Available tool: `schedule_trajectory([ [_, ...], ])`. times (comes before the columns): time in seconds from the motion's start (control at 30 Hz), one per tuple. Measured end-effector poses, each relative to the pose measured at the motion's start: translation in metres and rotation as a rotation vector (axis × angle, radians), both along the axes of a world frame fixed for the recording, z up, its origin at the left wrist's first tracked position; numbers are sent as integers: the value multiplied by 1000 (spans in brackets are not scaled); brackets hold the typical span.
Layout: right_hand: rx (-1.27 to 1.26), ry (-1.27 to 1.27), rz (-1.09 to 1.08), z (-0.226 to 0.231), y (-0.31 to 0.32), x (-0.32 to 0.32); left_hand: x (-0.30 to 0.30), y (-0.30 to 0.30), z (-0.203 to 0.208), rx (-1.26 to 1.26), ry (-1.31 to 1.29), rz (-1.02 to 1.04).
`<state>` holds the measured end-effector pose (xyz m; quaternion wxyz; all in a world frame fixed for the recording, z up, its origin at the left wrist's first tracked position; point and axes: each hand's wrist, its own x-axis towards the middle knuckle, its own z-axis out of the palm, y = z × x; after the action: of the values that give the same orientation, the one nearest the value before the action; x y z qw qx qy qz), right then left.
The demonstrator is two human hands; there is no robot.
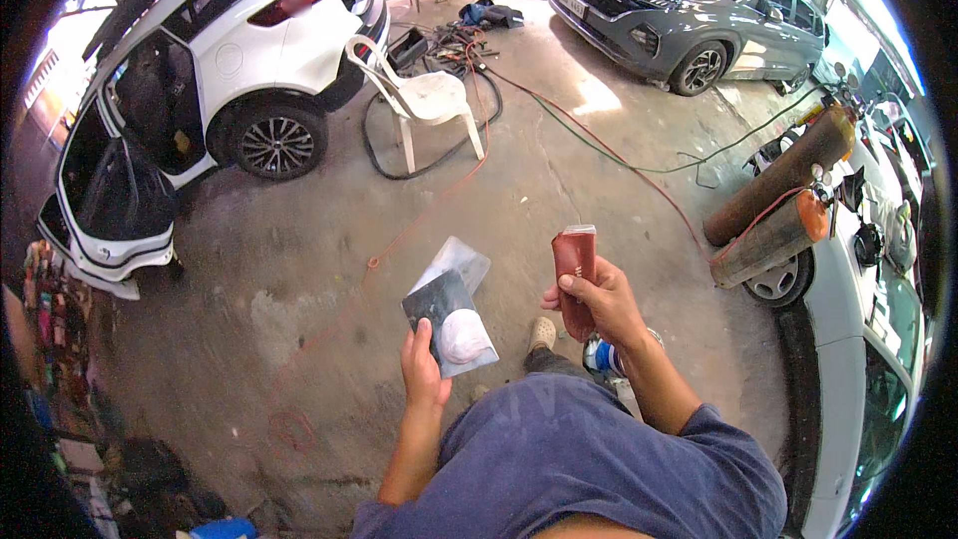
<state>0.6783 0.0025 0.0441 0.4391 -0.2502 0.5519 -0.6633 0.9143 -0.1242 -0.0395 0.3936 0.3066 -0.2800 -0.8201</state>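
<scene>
My left hand [425, 369] grips the edge of a dark flat plate [435, 301] with its thumb on top. A smooth mound of pale pinkish-white, putty-like paste [463, 337] sits on the plate's near right part. Behind it a lighter, whitish flat sheet [465, 263] sticks out; whether the same hand holds it is hidden. To the right, at about the same height, my right hand [606, 301] is closed round a red-brown tube [576, 258], held nearly upright with its flat pale end on top. The tube and the plate are apart.
A white plastic chair [429, 97] stands ahead, beside a white car [269, 50] with parts removed. Hoses [599, 147] cross the concrete floor. At right lie gas cylinders [778, 175] beside another car [848, 379]. A grey car [689, 15] is parked farther off.
</scene>
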Motion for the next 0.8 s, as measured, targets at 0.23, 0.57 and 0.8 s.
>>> schedule_trajectory([
  [0.23,121,-104,116,-4,6,24,22,6,-19,-3,-70,-31],
  [0.57,157,9,258,8,6,62,33,16,-6,-60,-151,-162],
  [0.8,259,68,350,22,5,69,33,13,10,-57,-104,-179],
])
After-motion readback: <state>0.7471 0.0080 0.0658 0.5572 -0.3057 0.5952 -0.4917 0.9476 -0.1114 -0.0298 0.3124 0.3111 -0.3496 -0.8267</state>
